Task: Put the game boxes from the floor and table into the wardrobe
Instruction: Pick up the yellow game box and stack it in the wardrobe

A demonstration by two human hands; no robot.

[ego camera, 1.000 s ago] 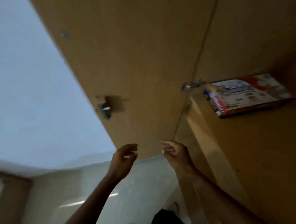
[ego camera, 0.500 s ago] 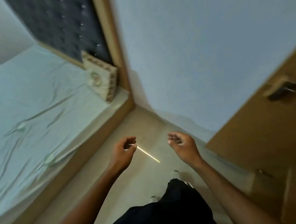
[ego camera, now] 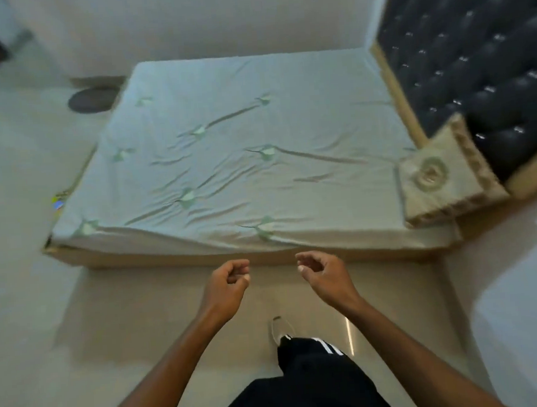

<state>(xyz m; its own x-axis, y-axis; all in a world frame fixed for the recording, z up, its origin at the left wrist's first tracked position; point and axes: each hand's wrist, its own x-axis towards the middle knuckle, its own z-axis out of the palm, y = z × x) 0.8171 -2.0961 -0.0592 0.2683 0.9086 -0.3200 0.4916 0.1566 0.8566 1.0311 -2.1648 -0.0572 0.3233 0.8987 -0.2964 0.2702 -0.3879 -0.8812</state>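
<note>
Well left of empty hands, game box

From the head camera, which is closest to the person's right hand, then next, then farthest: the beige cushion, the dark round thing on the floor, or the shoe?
From the right hand:
1. The shoe, on the floor just below and left of it.
2. The beige cushion, on the bed's right corner by the dark headboard.
3. The dark round thing, on the floor past the bed's far left corner.

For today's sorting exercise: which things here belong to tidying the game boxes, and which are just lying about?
Belongs to the job:
left hand, empty
right hand, empty
colourful item on the floor by the bed, possibly a game box; too small to tell

Just lying about:
bed
cushion
headboard
round mat
</note>
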